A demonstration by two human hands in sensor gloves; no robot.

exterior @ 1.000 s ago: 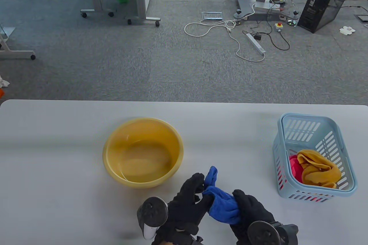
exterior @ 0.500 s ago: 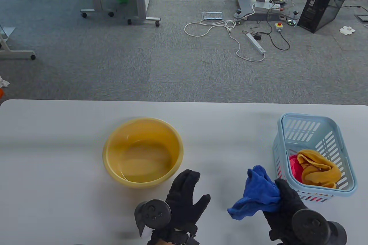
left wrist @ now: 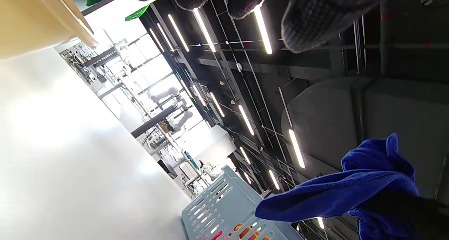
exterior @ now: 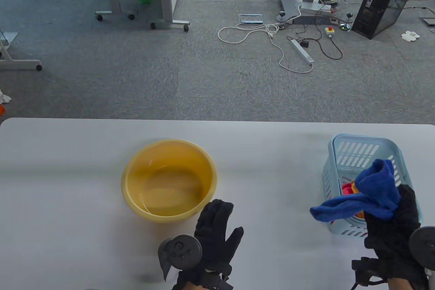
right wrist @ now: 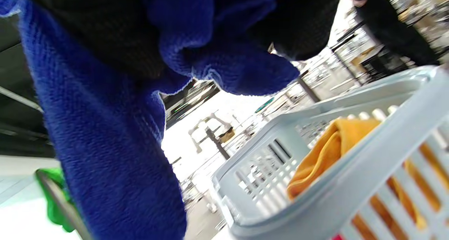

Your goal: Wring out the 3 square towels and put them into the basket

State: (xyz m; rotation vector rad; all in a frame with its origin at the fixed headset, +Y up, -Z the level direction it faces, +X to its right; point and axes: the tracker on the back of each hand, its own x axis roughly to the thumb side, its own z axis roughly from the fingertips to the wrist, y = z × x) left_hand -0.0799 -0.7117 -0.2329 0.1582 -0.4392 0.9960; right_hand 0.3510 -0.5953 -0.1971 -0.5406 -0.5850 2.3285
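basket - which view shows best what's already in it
Table view: it looks down into the basket, showing orange and pink cloth beside the blue towel. Right wrist view shows only the near wall and the orange cloth; left wrist view shows a slotted corner.

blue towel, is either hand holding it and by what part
The right hand grips the crumpled blue cloth towel by its bunched right end; the left hand holds nothing.

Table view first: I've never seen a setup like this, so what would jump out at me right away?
Probably the bright blue towel, gripped in the black-gloved right hand and held over the near end of the pale blue basket at the table's right, where an orange towel and a pink towel already lie. Next, the yellow basin sits mid-table, with the left hand open just in front of it.
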